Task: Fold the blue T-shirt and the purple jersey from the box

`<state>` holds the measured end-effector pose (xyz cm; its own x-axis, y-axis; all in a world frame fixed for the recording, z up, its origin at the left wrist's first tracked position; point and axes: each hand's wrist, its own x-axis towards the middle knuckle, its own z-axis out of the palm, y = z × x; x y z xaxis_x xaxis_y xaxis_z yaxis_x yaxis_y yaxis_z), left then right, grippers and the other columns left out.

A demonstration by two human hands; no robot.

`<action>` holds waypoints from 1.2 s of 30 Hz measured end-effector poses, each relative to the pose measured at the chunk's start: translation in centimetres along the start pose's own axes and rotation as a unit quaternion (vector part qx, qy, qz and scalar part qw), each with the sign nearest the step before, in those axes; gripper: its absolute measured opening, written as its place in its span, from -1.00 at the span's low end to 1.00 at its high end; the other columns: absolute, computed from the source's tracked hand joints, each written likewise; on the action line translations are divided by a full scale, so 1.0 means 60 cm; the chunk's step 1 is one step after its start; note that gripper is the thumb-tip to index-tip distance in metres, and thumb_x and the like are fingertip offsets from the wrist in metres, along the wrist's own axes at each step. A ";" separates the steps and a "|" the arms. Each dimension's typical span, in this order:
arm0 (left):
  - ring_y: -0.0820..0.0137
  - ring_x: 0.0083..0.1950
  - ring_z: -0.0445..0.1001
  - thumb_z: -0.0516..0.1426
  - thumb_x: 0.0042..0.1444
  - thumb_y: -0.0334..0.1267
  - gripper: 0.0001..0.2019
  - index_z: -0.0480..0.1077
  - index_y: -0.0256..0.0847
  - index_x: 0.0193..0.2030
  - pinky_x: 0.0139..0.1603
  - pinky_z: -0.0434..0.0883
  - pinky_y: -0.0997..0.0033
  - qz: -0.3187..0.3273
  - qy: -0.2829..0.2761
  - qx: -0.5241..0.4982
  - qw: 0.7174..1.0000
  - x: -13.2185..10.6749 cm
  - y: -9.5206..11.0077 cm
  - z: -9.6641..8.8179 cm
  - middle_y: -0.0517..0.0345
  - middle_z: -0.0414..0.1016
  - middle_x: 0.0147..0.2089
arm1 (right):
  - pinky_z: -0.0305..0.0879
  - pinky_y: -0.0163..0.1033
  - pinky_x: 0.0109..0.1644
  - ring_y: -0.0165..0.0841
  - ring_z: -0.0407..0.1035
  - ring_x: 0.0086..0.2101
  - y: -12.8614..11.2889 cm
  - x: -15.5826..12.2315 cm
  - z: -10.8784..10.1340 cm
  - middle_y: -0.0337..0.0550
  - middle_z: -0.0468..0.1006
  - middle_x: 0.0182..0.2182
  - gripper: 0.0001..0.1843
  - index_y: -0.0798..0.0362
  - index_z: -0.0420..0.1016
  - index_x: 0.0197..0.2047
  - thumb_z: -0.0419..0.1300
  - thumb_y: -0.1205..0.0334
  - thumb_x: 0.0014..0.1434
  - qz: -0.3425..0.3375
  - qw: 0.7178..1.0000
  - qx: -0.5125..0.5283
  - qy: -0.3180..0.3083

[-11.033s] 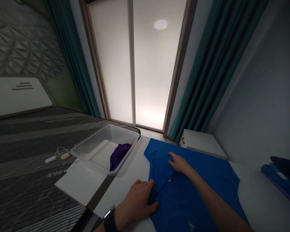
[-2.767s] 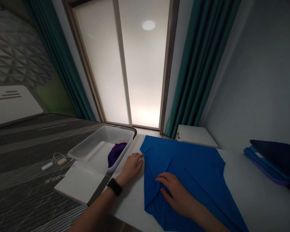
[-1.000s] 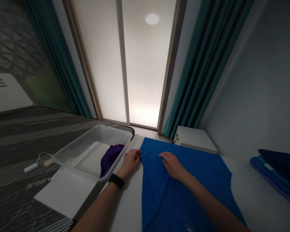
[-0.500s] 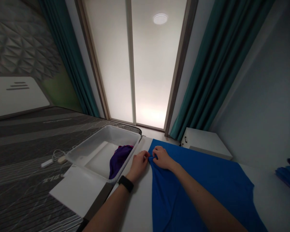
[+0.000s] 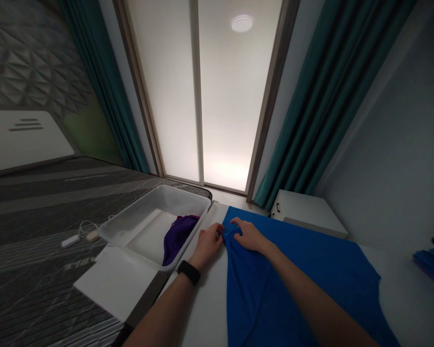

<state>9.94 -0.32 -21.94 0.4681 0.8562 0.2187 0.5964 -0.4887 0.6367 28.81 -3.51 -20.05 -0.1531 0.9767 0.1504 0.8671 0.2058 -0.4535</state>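
A smooth blue garment (image 5: 311,260) lies spread over a white table, with a loose, wrinkled fold along its left side. At that left edge, the fingertips of my left hand (image 5: 209,245) are closed on a bit of the cloth; a dark band circles the wrist. My right hand (image 5: 252,236) rests just to the right, over the garment, its thumb and forefinger apart around a small rumple in the fabric. Beside my left arm stands a translucent plastic bin (image 5: 125,248) with a purple cloth item (image 5: 181,236) in it.
Folded blue clothing (image 5: 432,267) sits at the far right of the white table (image 5: 208,308). A white cabinet (image 5: 311,209) stands beyond the table. On the left are a dark patterned bed (image 5: 32,217), a white board (image 5: 119,284) and a corded white plug (image 5: 70,241).
My right hand has moved slightly right, and its thumb and forefinger have spread away from the cloth edge. My left hand stays at the garment's edge.
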 end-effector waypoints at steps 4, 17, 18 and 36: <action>0.37 -0.15 0.53 0.05 0.12 -0.51 -0.71 0.39 -0.14 -0.07 -0.09 0.29 0.40 0.005 0.001 0.010 1.000 0.001 -0.003 0.003 0.18 0.56 -0.13 | 0.18 -0.16 0.08 -0.25 0.37 -0.05 0.003 -0.006 -0.005 -0.11 0.53 -0.07 -0.48 -0.01 0.37 0.14 0.03 0.41 0.10 -0.001 1.000 -0.009 0.006; 0.37 -0.15 0.53 0.03 0.19 -0.48 -0.81 0.38 -0.14 -0.18 -0.12 0.28 0.41 -0.001 0.015 0.035 0.999 0.002 0.001 0.004 0.19 0.56 -0.17 | 0.28 -0.07 -0.04 -0.08 0.45 -0.06 -0.011 -0.021 -0.003 0.06 0.45 0.09 -0.45 -0.06 0.06 0.37 -0.09 0.17 0.33 0.127 0.987 -0.101 -0.015; 0.37 -0.15 0.53 0.03 0.19 -0.48 -0.81 0.38 -0.14 -0.18 -0.11 0.27 0.40 -0.001 0.014 0.037 0.999 0.002 0.002 0.004 0.19 0.56 -0.17 | 0.28 -0.04 -0.05 -0.05 0.45 -0.06 -0.006 -0.025 -0.007 0.08 0.48 0.06 -0.46 -0.04 0.07 0.36 -0.09 0.13 0.33 0.142 0.984 -0.103 -0.017; 0.35 -0.15 0.51 0.03 0.20 -0.46 -0.83 0.38 -0.13 -0.19 -0.12 0.25 0.39 -0.001 0.006 0.061 0.998 0.004 0.000 0.006 0.18 0.55 -0.16 | 0.27 -0.14 0.02 -0.15 0.40 0.06 0.025 -0.112 -0.064 -0.01 0.49 0.10 -0.42 -0.10 0.07 0.38 0.02 0.23 0.31 0.158 0.981 -0.069 -0.088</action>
<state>10.30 -0.17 -22.15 0.4599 0.8583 0.2275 0.6724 -0.5039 0.5422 32.96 -9.99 -18.38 0.0644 0.9883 -0.1386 0.9384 -0.1072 -0.3284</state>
